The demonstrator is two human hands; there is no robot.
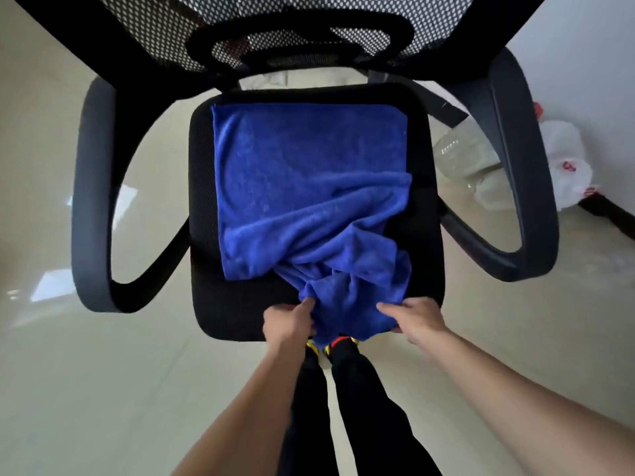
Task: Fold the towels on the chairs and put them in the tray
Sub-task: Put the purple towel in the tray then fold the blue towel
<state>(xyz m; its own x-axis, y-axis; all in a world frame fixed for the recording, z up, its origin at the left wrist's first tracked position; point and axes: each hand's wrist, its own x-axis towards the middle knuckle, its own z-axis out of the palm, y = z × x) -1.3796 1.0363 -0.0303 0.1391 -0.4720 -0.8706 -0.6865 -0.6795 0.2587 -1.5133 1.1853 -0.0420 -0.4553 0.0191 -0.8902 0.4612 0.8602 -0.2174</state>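
Observation:
A blue towel [309,187] lies spread over the black seat of an office chair [206,235]. Its far part is flat; its near part is bunched and hangs over the seat's front edge. My left hand [290,321] pinches the bunched cloth at its near left. My right hand [414,317] grips the near right edge of the same bunch. Both hands sit at the front edge of the seat, close together. No tray is in view.
The chair's mesh backrest [302,32] rises at the top, with curved armrests left [92,187] and right [525,166]. A white plastic bag [567,163] and a clear bottle [460,156] lie on the pale floor at right. My dark-trousered legs [343,407] stand below the seat.

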